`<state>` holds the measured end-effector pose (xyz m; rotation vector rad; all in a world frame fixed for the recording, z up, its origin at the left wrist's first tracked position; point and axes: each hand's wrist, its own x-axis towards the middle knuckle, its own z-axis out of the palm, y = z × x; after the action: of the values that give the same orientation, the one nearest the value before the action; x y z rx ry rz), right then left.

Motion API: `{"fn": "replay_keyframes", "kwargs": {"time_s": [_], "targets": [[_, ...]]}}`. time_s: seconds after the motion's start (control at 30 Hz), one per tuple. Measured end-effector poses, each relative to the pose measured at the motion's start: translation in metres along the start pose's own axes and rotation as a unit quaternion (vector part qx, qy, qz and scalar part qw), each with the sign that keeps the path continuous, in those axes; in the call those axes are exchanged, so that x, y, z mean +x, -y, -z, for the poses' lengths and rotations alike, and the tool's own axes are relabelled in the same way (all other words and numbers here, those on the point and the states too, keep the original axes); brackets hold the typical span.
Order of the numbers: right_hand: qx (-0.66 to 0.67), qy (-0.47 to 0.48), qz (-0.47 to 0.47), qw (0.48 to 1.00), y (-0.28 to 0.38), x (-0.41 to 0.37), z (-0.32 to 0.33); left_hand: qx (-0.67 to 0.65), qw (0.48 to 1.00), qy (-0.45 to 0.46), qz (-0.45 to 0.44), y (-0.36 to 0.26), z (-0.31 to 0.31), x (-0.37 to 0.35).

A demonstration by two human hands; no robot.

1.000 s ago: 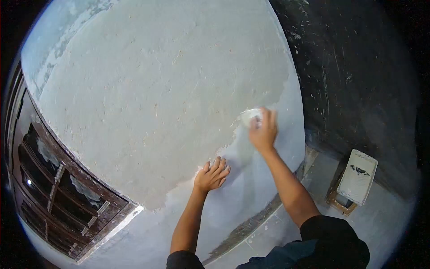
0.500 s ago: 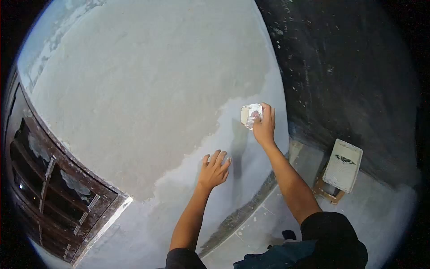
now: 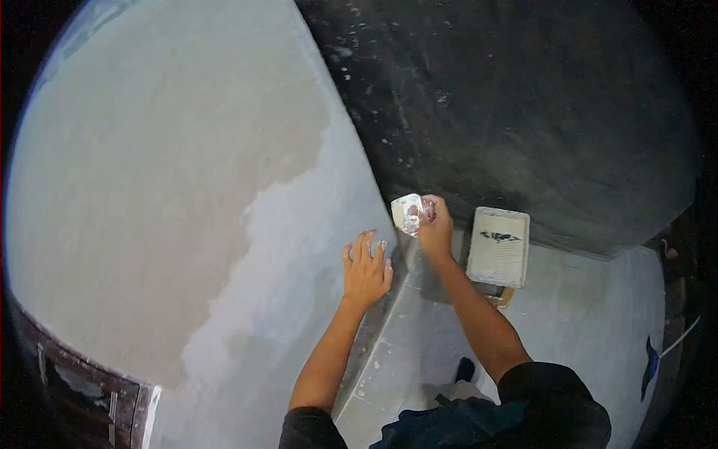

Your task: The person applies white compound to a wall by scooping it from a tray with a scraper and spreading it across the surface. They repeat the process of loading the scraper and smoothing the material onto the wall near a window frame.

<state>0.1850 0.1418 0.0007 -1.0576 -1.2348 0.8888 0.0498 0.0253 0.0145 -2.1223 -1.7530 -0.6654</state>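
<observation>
My right hand grips a flat scraper smeared with white material, near the corner where the pale wall meets the dark wall. My left hand is empty, its fingers spread and bent, in front of or against the lower part of the pale wall; contact cannot be made out. White smears show on its fingertips. The pale wall has a beige area and a whiter band along its right and lower side.
A white tray with dark marks rests on a wooden support at the right. A dark-framed window is at the lower left. A blue object with a pale stick lies at the far right.
The view has turned right, showing more dark wall and floor. My right hand has moved with the scraper from in front of the pale wall to the corner. My left hand stays spread.
</observation>
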Motion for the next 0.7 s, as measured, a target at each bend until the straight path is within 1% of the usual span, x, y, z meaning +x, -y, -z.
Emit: {"fn": "replay_keyframes", "kwargs": {"time_s": [0.03,0.07,0.13,0.17,0.2,0.27,0.43,0.5,0.53,0.6,0.63,0.7], "targets": [[-0.032,-0.019,0.061,0.997,-0.015,0.009,0.009,-0.009,1.000,0.001,-0.006,-0.008,-0.012,0.011],[-0.040,-0.027,0.060,0.997,-0.028,0.020,0.020,-0.019,1.000,0.004,0.003,-0.015,-0.023,0.021],[-0.065,-0.039,0.033,0.997,-0.034,0.039,0.041,-0.037,0.999,0.008,0.005,-0.026,-0.044,0.040],[-0.019,-0.046,0.050,0.998,-0.051,0.049,0.048,-0.046,0.999,0.005,0.000,-0.032,-0.053,0.049],[-0.026,-0.048,0.049,0.997,-0.049,0.055,0.059,-0.055,0.998,0.003,-0.006,-0.037,-0.062,0.058],[-0.026,-0.024,0.011,0.999,-0.042,0.065,0.084,-0.071,0.997,0.014,-0.007,-0.051,-0.081,0.075],[-0.075,-0.068,-0.027,0.994,-0.092,0.104,0.165,-0.148,0.988,0.042,-0.030,-0.107,-0.161,0.118],[-0.123,-0.080,-0.017,0.989,-0.111,0.114,0.191,-0.156,0.985,0.067,-0.031,-0.123,-0.189,0.126],[-0.131,-0.091,-0.026,0.987,-0.114,0.116,0.200,-0.153,0.985,0.082,-0.025,-0.131,-0.200,0.128],[-0.173,-0.121,-0.050,0.976,-0.117,0.114,0.218,-0.162,0.980,0.102,-0.046,-0.143,-0.215,0.129],[-0.178,-0.126,-0.025,0.976,-0.131,0.116,0.224,-0.155,0.981,0.107,-0.054,-0.146,-0.220,0.129],[-0.170,-0.135,-0.043,0.975,-0.140,0.114,0.240,-0.181,0.973,0.132,-0.055,-0.154,-0.235,0.126]]}}
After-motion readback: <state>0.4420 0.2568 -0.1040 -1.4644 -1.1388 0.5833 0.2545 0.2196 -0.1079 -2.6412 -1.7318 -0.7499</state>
